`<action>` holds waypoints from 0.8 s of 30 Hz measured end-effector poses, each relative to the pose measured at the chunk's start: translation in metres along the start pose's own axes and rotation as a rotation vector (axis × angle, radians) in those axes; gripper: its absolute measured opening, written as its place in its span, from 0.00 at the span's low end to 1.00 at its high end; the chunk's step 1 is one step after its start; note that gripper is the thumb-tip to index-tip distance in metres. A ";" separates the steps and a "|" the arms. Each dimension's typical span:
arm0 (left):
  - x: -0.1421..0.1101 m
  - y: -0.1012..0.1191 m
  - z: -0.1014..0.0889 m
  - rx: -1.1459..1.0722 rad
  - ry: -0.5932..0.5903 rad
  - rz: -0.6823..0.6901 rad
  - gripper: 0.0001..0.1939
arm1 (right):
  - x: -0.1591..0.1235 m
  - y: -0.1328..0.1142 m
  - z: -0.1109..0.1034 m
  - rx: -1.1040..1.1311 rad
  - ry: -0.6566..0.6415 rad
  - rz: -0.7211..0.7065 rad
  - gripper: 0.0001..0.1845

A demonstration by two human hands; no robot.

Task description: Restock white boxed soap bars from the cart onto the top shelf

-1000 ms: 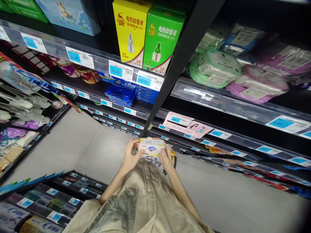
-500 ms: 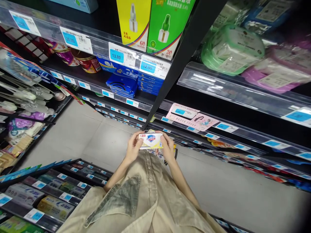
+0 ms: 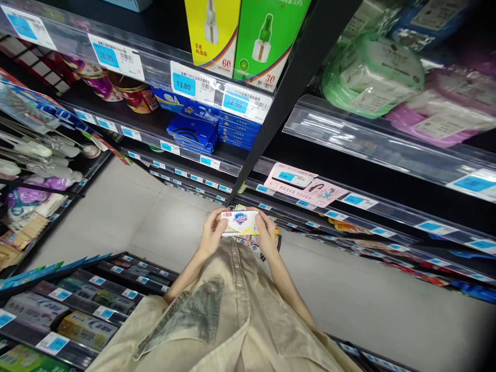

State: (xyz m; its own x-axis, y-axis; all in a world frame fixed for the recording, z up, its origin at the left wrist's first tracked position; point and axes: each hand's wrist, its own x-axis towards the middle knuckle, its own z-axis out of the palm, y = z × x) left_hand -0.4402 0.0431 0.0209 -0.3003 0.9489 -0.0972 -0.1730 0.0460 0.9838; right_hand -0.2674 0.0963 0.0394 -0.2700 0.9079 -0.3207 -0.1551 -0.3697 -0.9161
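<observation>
A white and yellow soap box (image 3: 240, 224) with a blue and red shield logo is held level in front of my shirt. My left hand (image 3: 212, 230) grips its left end, thumb on the front face. At the other end, my right hand (image 3: 266, 231) pinches the box the same way. The fingers behind the box are mostly hidden. Below and behind it, part of a basket or cart with packs in it (image 3: 253, 249) shows, largely covered by my hands and shirt.
Ahead runs a tall shelf (image 3: 341, 137) with price tags. It bears a yellow box (image 3: 212, 36), a green box (image 3: 267, 44), blue boxes (image 3: 194, 129) and wrapped soap dishes (image 3: 374, 75). Toothpaste shelves (image 3: 77, 315) stand close at my left. Grey floor (image 3: 155, 217) lies between.
The view has shifted slightly, so the nearer shelf goods sit a little higher and further left. Both hands keep their hold on the soap box, which has hardly moved.
</observation>
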 end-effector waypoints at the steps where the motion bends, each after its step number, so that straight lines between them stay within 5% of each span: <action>1: 0.000 0.001 0.000 -0.002 0.000 0.000 0.31 | 0.000 0.001 0.000 0.000 0.000 0.000 0.34; 24: 0.000 -0.003 -0.002 -0.030 0.001 0.026 0.29 | 0.002 0.009 -0.002 -0.010 -0.025 -0.014 0.33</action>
State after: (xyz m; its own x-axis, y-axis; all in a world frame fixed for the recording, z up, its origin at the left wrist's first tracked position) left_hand -0.4420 0.0427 0.0180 -0.3064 0.9492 -0.0717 -0.1933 0.0116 0.9811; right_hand -0.2670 0.0957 0.0299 -0.2916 0.9077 -0.3019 -0.1494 -0.3549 -0.9229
